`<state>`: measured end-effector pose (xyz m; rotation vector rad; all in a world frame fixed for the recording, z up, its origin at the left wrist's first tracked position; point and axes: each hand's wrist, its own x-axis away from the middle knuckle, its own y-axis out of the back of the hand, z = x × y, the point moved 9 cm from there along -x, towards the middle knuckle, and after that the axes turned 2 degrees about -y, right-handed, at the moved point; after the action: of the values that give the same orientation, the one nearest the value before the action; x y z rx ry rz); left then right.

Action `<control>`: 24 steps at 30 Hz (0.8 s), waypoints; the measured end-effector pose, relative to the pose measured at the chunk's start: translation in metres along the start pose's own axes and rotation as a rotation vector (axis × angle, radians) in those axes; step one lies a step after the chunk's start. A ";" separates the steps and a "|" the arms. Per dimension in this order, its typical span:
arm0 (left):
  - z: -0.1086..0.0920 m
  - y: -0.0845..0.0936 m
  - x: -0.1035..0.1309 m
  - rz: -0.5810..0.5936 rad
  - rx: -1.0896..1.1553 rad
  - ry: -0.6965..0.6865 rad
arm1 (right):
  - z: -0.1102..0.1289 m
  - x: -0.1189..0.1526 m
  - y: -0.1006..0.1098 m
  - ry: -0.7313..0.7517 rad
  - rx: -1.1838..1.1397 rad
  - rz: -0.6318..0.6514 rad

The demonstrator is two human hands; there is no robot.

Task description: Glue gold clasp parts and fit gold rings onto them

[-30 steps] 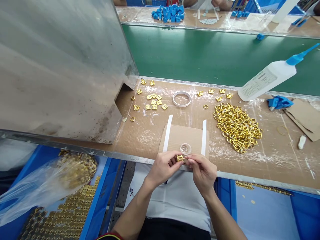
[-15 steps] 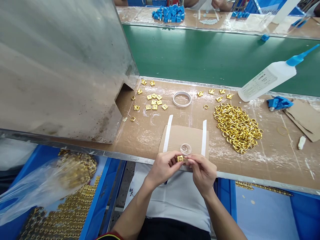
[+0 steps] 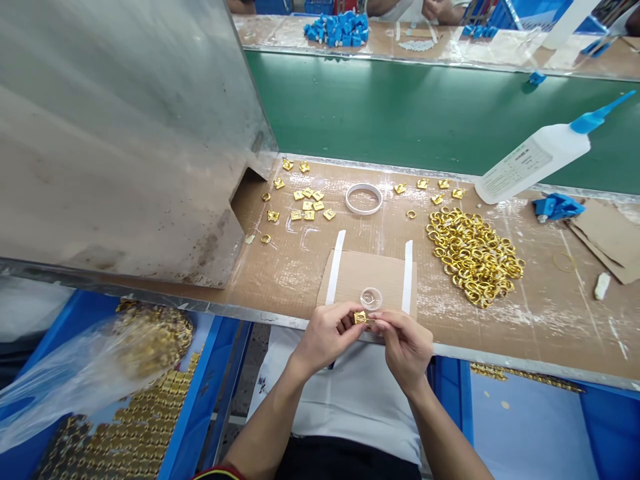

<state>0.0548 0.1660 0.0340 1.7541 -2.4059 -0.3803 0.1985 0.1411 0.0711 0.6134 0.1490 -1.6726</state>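
My left hand (image 3: 327, 335) pinches a small square gold piece (image 3: 359, 317) between thumb and fingertips, near the table's front edge. From the right, my right hand (image 3: 409, 343) is closed on a thin pointed tool (image 3: 371, 320), whose tip meets or nearly meets the gold piece; its exact kind is too small to make out. Just beyond my fingers, a small clear round cup (image 3: 371, 299) sits on a cardboard pad (image 3: 375, 270) with white tape strips at both sides. Several square gold pieces (image 3: 309, 205) lie at the back left, and a heap of gold rings (image 3: 475, 257) lies to the right.
A large metal panel (image 3: 125, 133) stands at the left. A white tape ring (image 3: 364, 199) lies behind the pad. A blue-tipped bottle (image 3: 535, 163) leans at the back right. Blue trays (image 3: 200, 393) flank my lap. A green belt (image 3: 400, 107) runs beyond; another person's hand (image 3: 440, 10) shows across it.
Both hands keep the same place and grip. Only a very slight shift of the view shows, with the gold piece tilted a little differently.
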 end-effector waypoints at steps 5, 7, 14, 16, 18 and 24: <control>0.000 0.001 0.000 -0.007 0.008 -0.006 | -0.003 0.001 0.003 -0.013 0.016 -0.017; 0.001 0.001 0.000 -0.006 0.009 -0.003 | -0.005 0.002 0.005 -0.019 0.024 -0.022; 0.002 -0.001 0.000 -0.002 0.016 0.012 | -0.010 0.007 0.006 -0.059 0.023 -0.029; 0.002 -0.001 0.000 -0.001 0.011 0.012 | -0.011 0.007 0.006 -0.065 0.016 -0.028; 0.002 0.000 0.000 -0.002 0.008 0.010 | -0.011 0.007 0.006 -0.070 0.009 -0.027; 0.001 0.000 0.000 -0.002 0.002 0.005 | -0.012 0.008 0.005 -0.058 0.004 -0.019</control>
<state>0.0544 0.1658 0.0330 1.7567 -2.4019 -0.3731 0.2066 0.1383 0.0590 0.5679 0.1099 -1.7079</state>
